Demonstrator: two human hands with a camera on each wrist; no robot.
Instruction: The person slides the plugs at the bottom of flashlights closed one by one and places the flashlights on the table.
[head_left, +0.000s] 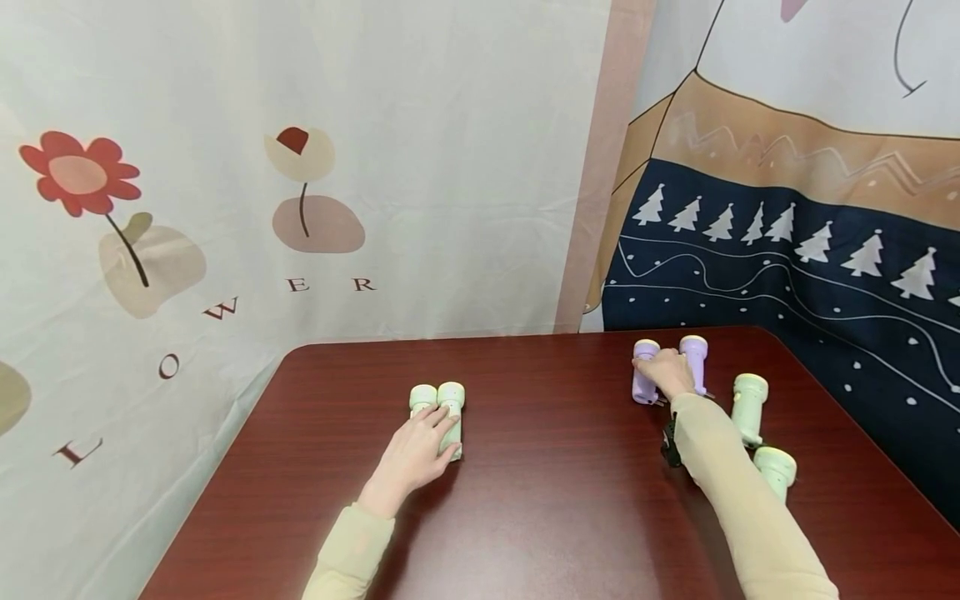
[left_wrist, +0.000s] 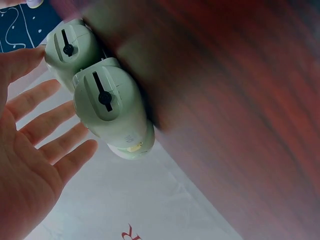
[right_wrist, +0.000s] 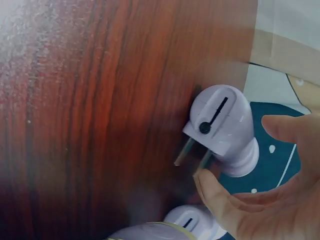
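Two pale green flashlights stand or lie side by side at centre-left, the left one (head_left: 423, 395) and the right one (head_left: 452, 398). My left hand (head_left: 416, 450) (left_wrist: 35, 130) rests over them with its fingers spread and extended. At the back right, my right hand (head_left: 667, 372) (right_wrist: 270, 185) is at the left purple flashlight (head_left: 645, 385) (right_wrist: 225, 120). Its thumb and a finger are spread apart around that flashlight, a fingertip near the two metal prongs (right_wrist: 185, 151). Another purple flashlight (head_left: 694, 358) is just right of this hand.
Two more green flashlights, one (head_left: 749, 407) behind the other (head_left: 777, 468), lie beside my right forearm, which partly covers the nearer one. The brown table (head_left: 540, 500) ends at a pale curtain (head_left: 465, 167) and a dark blue tree-print cloth (head_left: 810, 275). A dark band (head_left: 671, 442) circles my right wrist.
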